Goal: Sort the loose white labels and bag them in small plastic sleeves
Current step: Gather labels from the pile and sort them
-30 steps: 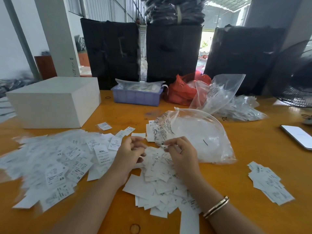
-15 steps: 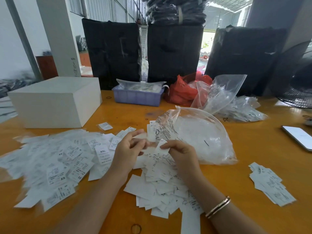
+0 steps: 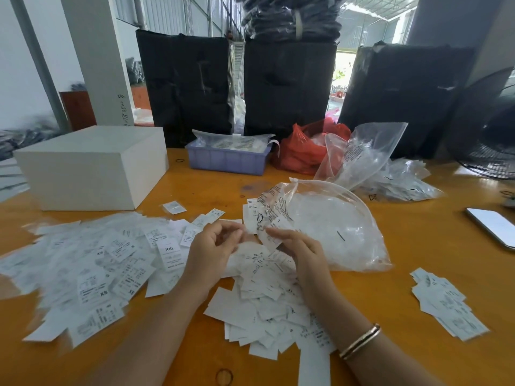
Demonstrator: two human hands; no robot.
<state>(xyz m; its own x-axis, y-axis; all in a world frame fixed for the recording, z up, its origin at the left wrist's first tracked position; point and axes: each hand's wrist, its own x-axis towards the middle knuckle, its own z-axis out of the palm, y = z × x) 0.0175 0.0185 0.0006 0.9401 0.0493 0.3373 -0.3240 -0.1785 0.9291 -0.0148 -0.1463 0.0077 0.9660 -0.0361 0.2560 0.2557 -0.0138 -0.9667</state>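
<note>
Orange wooden desk [image 3: 418, 288] fills the view. Three tall black-wrapped bundles [image 3: 287, 87] stand along its far edge. White box [image 3: 89, 165] far left on the desk. Fan [image 3: 493, 129] at right edge, partly cut off. Big clear plastic bag [image 3: 340, 232] lies centre-right, just beyond the hands; second clear bag [image 3: 362, 151] stands open behind it, beside a red bag [image 3: 301, 151]. Purple tray [image 3: 225, 160] with packets sits between the white box and the red bag.

Loose white labels: wide spread [image 3: 92, 268] on the left, size marks XS and XXL readable; heap [image 3: 267, 296] at centre under and between the forearms; small stack [image 3: 448, 305] apart on the right. Phone [image 3: 493, 227] near the right edge.

Left hand [image 3: 211, 249] raised over the centre heap, fingers curled, fingertips pinching something thin and pale; cannot tell what. Right hand [image 3: 301, 246] close by, not touching the left, pinches a small clear sleeve [image 3: 269, 235] with a label inside. Bracelet [image 3: 359, 341] on right wrist.
</note>
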